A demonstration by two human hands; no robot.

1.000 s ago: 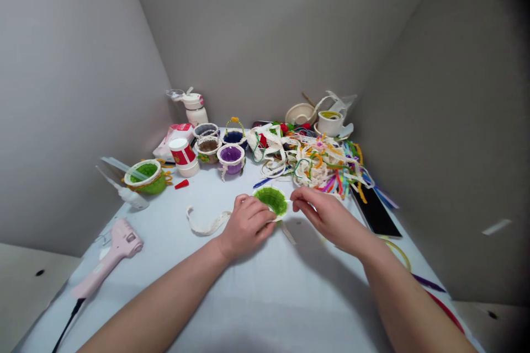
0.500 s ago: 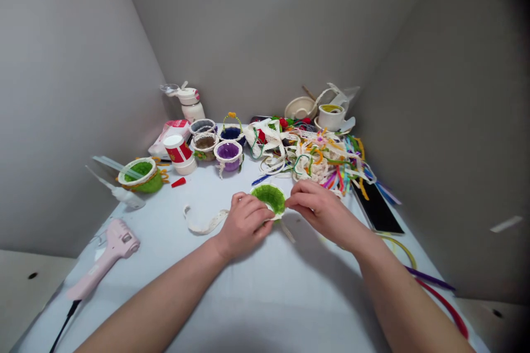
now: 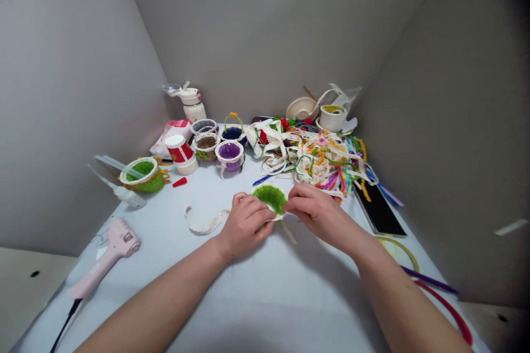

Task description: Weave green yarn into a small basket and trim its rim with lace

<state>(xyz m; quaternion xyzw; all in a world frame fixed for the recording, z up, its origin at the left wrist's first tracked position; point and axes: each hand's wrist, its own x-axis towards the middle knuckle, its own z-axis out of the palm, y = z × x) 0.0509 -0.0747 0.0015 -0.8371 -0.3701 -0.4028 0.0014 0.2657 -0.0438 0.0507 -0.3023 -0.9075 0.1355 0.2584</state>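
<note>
A small green basket (image 3: 269, 197) with a white lace rim sits on the table between my hands. My left hand (image 3: 249, 219) is closed on its near left side, the thumb and fingers pinching the rim. On the right side of the rim, the thumb and fingertips of my right hand (image 3: 308, 208) are pressed together; whatever they pinch is too small to make out. A strip of white lace (image 3: 207, 225) curls on the table left of my left hand. A short lace end (image 3: 290, 233) hangs down in front of the basket.
A pink glue gun (image 3: 105, 259) lies at the left, near a white squeeze bottle (image 3: 128, 196) and another green basket (image 3: 151, 179). Several small baskets, including a purple one (image 3: 230, 157), stand behind. Tangled lace and cords (image 3: 318, 157) fill the back right, beside a phone (image 3: 381, 209).
The view has shifted very slightly. My right hand's fingertips have moved a little at the basket's rim; my left hand keeps its hold.
</note>
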